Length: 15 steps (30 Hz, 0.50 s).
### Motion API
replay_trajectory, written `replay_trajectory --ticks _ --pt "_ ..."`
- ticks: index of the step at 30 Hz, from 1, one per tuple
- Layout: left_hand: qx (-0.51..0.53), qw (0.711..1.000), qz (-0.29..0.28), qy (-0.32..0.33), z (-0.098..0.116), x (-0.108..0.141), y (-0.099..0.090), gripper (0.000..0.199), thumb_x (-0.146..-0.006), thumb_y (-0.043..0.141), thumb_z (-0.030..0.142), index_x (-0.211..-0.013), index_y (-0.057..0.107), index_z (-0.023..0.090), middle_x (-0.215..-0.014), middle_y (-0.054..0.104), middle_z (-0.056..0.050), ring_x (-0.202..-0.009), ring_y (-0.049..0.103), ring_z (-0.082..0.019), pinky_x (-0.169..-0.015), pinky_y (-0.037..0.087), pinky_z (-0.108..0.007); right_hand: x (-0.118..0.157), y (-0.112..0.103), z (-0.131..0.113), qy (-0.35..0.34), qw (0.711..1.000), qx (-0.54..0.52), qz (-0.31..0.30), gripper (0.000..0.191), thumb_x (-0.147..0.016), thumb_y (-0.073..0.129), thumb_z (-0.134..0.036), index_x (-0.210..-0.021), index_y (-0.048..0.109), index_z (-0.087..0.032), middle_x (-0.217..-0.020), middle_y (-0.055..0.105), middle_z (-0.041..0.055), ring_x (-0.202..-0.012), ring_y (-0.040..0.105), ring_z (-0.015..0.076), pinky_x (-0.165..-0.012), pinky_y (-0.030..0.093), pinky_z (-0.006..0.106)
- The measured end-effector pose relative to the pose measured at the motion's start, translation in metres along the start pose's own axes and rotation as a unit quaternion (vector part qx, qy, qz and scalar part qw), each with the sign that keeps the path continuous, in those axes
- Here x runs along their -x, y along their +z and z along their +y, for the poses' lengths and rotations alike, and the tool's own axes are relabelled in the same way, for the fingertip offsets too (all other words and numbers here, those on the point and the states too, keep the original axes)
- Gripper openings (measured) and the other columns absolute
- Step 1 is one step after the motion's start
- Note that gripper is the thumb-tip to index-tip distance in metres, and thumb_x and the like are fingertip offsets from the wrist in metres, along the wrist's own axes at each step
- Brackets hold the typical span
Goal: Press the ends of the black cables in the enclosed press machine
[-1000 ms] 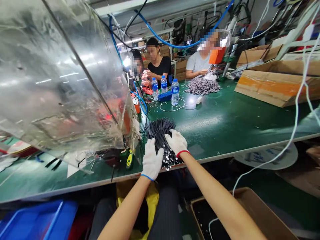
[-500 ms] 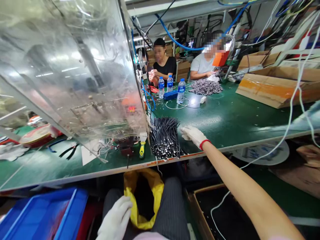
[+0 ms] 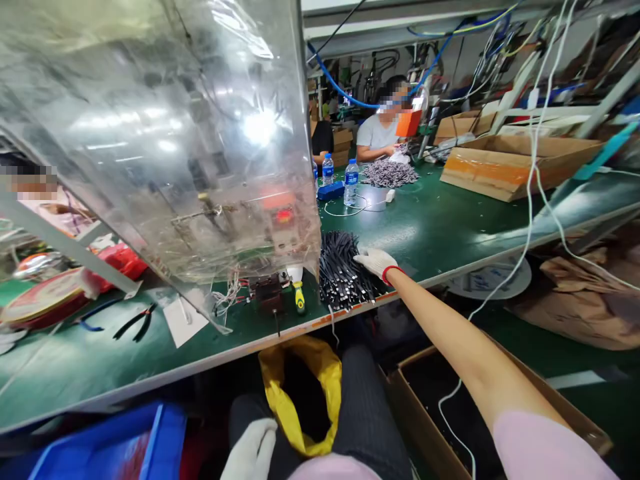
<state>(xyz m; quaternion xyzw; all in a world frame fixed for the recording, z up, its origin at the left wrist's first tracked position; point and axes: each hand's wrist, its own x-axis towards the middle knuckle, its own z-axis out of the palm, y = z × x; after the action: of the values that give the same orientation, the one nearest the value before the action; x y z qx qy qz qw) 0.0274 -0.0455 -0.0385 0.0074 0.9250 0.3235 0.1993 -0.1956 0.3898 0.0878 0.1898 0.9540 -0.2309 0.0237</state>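
The fingers (image 3: 364, 256) of your right hand (image 3: 379, 263) lie open and flat in a white glove, gripping nothing. Their tips reach the upper right side of the bundle of black cables (image 3: 345, 275), though you cannot tell whether they touch it or sit just beside it. A red band (image 3: 393, 271) circles that wrist.

The bundle lies on the green table (image 3: 440, 227), just left of that hand, and reaches the table's near edge. It is a thick, loose sheaf of many thin cables lying side by side, with small silvery metal tips showing at the near end. Its long axis runs from the far side of the table toward you, and the cables fan out slightly at the near end.

Your left hand (image 3: 250, 450), also in a white glove, sits low at the bottom of the view, well apart from the bundle. It is over your dark striped trousers (image 3: 367, 393) and near a yellow bag (image 3: 325, 367). The view cuts it off, so you cannot tell how its fingers stand.

A screwdriver (image 3: 299, 298) with a yellow handle lies just left of the bundle, below a clear plastic sheet (image 3: 150, 133). Farther along the table, a person in a white shirt (image 3: 377, 133) sits behind a heap of cables (image 3: 389, 173).
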Motion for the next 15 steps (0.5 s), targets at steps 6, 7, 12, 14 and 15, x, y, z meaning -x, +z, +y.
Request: replay_trajectory --ticks 6,7,12,14,15 --pt "0.005 0.999 -0.037 -0.004 0.010 -0.014 -0.013 0.031 -0.089 0.041 0.031 -0.107 0.064 0.025 -0.120 0.066 -0.001 -0.117 0.057 -0.017 -0.106 0.036 -0.024 0.012 -0.020 -0.012 0.001 0.997 -0.061 0.056 0.028 -0.087 0.046 -0.031 -0.090 0.067 -0.013 -0.088 0.070 0.0129 -0.086 0.065 0.0211 -0.075 0.047 0.027" --pt "0.019 0.999 -0.043 -0.009 0.014 -0.013 -0.015 0.031 -0.089 0.041 0.033 -0.107 0.065 0.026 -0.120 0.066 -0.001 -0.117 0.057 -0.017 -0.105 0.037 -0.025 0.014 -0.028 -0.015 -0.001 0.992 -0.109 0.071 0.027 -0.089 0.043 -0.030 -0.093 0.065 -0.014 -0.085 0.070 0.0109 -0.080 0.065 0.0182 -0.072 0.049 0.026" --pt "0.163 0.981 -0.053 -0.086 0.043 -0.006 -0.024 0.035 -0.089 0.043 0.048 -0.110 0.065 0.031 -0.125 0.064 0.002 -0.120 0.054 -0.021 -0.106 0.036 -0.034 0.055 -0.055 -0.050 -0.046 0.811 -0.562 0.154 0.016 -0.077 0.063 -0.025 -0.090 0.056 -0.018 -0.071 0.062 0.0002 -0.056 0.059 0.0101 -0.055 0.052 0.022" --pt "0.217 0.972 -0.035 -0.085 0.056 -0.006 -0.026 0.037 -0.087 0.046 0.051 -0.113 0.066 0.031 -0.126 0.063 0.002 -0.120 0.053 -0.022 -0.107 0.035 -0.034 0.094 -0.047 -0.071 -0.082 0.762 -0.627 0.141 0.024 -0.071 0.072 -0.025 -0.089 0.058 -0.019 -0.070 0.061 -0.0018 -0.057 0.059 0.0090 -0.054 0.052 0.019" --pt "0.239 0.968 -0.023 -0.076 0.063 -0.006 -0.027 0.039 -0.087 0.047 0.051 -0.114 0.065 0.031 -0.127 0.062 0.002 -0.121 0.053 -0.022 -0.108 0.035 -0.034 0.117 -0.036 -0.081 -0.087 0.751 -0.642 0.124 0.026 -0.069 0.074 -0.026 -0.090 0.059 -0.020 -0.073 0.062 -0.0019 -0.060 0.060 0.0089 -0.056 0.053 0.019"
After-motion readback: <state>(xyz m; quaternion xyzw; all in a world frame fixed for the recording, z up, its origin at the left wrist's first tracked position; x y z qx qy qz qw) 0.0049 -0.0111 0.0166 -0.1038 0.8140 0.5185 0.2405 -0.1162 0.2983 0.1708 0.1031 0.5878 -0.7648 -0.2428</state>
